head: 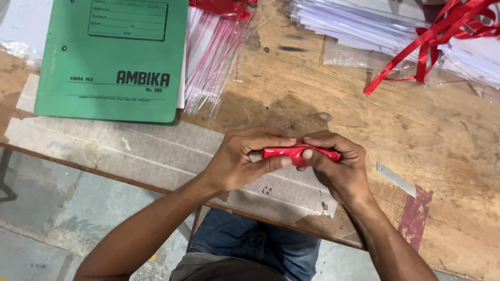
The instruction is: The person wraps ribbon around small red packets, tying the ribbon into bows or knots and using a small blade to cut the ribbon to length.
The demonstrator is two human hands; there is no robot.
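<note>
Over the wooden table (291, 93), both hands' fingers (271, 140) clench a red ribbon roll (297, 153) lying left-right.

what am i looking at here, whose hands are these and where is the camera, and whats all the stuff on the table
There is one picture, taken by a camera worn on a person's head, looking down at their own two bare hands; no machine is involved. The left hand and the right hand together pinch a small folded red strip just above a worn wooden table. On the table lie a green file folder, a pile of clear plastic bags with red stripes, a stack of clear sleeves, loose red ribbon on top of it, and a small bare cutter blade to the right of the hands. Below, the person's jeans show.
</note>
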